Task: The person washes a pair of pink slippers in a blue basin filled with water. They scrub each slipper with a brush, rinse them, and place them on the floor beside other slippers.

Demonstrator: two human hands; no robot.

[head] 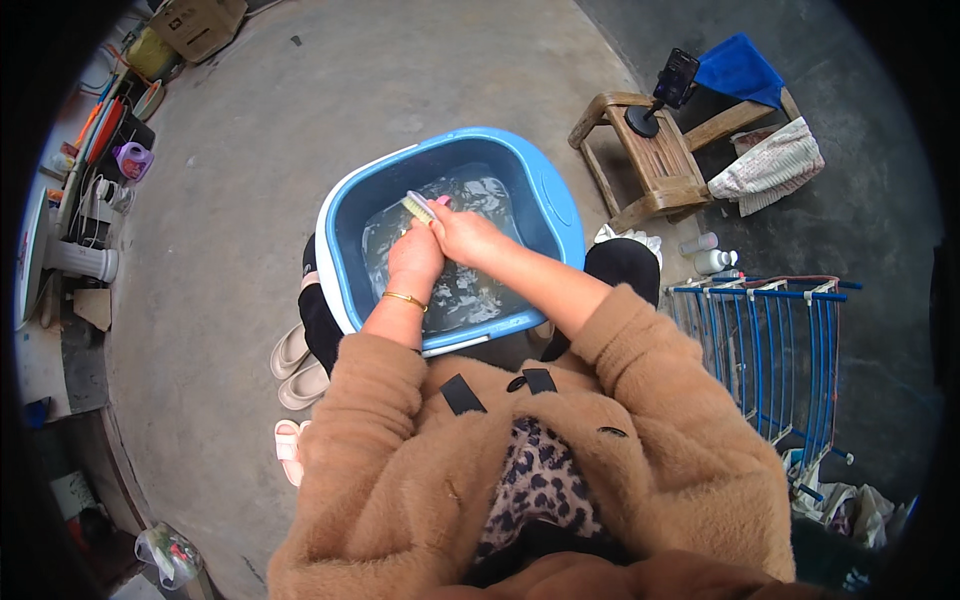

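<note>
A blue plastic washtub [559, 202] with a white outer edge stands before me, between my knees, with rippling water [480, 289] inside. Over it my right hand [466, 234] grips a scrubbing brush [420, 208] with pale bristles. My left hand [415, 259], with a gold bracelet [406, 299] at the wrist, is beside and partly under the right, its fingers bent. Whether it holds anything is hidden from this angle. A small pink thing [443, 200] shows just beyond the right hand's fingers; its kind cannot be told.
At the upper right a wooden stool [660, 161] bears a phone on a stand [643, 120]. Bottles [711, 261] and a blue metal rack [757, 292] are at the right. Beige clogs [304, 386] and pink sandals [287, 442] lie on the floor at the left.
</note>
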